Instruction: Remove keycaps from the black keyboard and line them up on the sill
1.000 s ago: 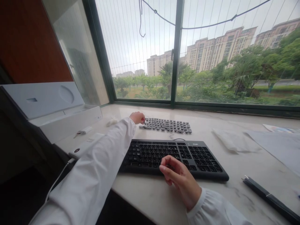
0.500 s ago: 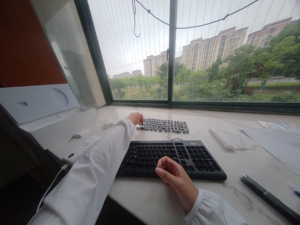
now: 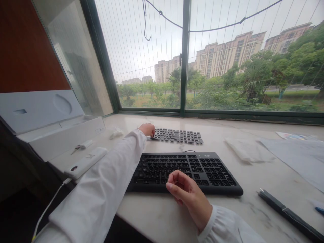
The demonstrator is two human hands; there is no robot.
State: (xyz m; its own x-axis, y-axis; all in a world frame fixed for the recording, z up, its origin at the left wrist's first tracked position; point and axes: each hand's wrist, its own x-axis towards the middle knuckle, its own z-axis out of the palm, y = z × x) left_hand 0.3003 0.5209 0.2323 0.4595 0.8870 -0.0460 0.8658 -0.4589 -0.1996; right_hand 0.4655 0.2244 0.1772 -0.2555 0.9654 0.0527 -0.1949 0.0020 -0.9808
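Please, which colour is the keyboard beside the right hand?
The keyboard is black; it shows best in the head view.

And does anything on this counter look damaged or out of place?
Yes: the black keyboard shows many bare key sockets, while loose keycaps lie in rows beyond it. Keycaps normally sit fitted, so this looks odd, though orderly.

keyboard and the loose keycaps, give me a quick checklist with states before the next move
1. Keyboard flat on the counter: ok.
2. Loose keycaps laid out in rows beyond it: ok.
3. Left hand at the keycaps' left end: ok.
4. Left hand's grip on one of them: cannot tell, too small.
5. Keyboard's left end in clear view: not ok, left sleeve covers part.
6. Black pen-like tool apart from keyboard: ok.
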